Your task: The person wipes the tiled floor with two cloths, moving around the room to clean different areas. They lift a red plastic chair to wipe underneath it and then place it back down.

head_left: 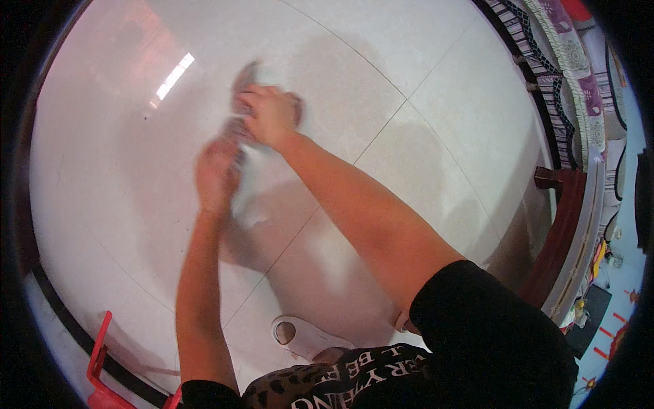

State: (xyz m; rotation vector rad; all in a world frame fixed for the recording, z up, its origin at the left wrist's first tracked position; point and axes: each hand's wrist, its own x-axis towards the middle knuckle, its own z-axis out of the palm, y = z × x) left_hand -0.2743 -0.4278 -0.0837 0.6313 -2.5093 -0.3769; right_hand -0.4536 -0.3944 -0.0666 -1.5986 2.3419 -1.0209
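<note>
A dark greyish-purple cloth (244, 84), blurred by motion, is bunched in both hands above pale floor tiles (352, 199). My right hand (272, 113) grips it at the upper side, and folds show on either side of the fingers. Lower and to the left, my left hand (217, 168) is closed around another part of it. Blur hides the exact finger positions. Whether the cloth touches the floor I cannot tell.
A white shoe (309, 337) is on the floor below my arms. At lower left stands a red plastic piece of furniture (99, 353). A dark wooden furniture leg (557, 230) and a patterned fringed cover (572, 46) line the right side.
</note>
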